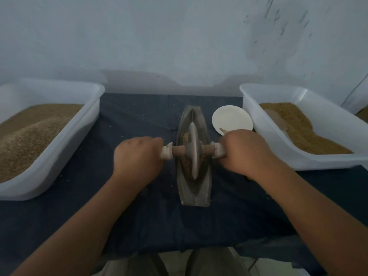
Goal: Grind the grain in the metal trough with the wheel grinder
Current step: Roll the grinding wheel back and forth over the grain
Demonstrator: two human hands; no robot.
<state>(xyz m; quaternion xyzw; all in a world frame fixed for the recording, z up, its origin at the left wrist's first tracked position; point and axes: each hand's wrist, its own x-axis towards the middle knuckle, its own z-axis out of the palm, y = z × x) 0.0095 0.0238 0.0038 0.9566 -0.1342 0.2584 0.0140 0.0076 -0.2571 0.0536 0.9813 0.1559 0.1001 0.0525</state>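
Gripping both axle ends puts the load square on the disc: your left hand (pixel 137 156) is curled round the left handle and your right hand (pixel 245 150) round the right one, each on a pale wrap, w/ the wheel grinder (pixel 193 154) upright between them. Hands sit well apart, one either side of the metal trough (pixel 194 196), so your wrists clear its walls and the disc doesn't tip. The trough lies lengthwise, near-to-far, at centre of the dark cloth (pixel 139 216); that aligns the rolling stroke w/ your arms. The grain (pixel 184 163) lies in the trough's mid section, on both sides of the disc, approx. where the wheel stands. Grinding looks part-way at most; fineness can't be told due to blur. The left tub (pixel 95 100) and right tub (pixel 251 100), both holding brown granular stock, flank the work within reach; which is raw vs. ground is unclear. A white dish (pixel 231 120) sits just right of the trough's far half, prob. for scooping.
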